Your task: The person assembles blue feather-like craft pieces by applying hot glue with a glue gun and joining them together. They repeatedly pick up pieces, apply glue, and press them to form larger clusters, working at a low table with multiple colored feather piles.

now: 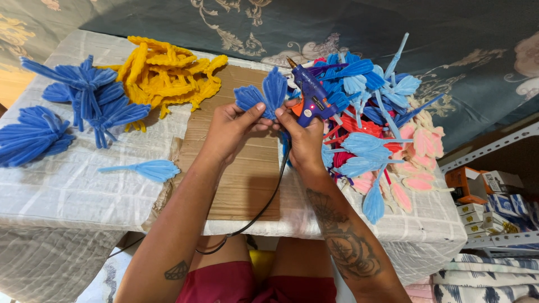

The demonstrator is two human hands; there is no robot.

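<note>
Both hands' fingers pinch blue petals point(264, 95); right hand point(303, 132) grips glue gun point(310, 98).

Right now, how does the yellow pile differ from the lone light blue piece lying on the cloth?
The yellow pile is many fuzzy petal shapes heaped together at the far edge of the table; the light blue piece lies alone, nearer the person. The yellow pile is bright yellow, the light blue piece pale blue with a thin stem. Neither hand touches them. Both look like bent pipe-cleaner shapes.
</note>
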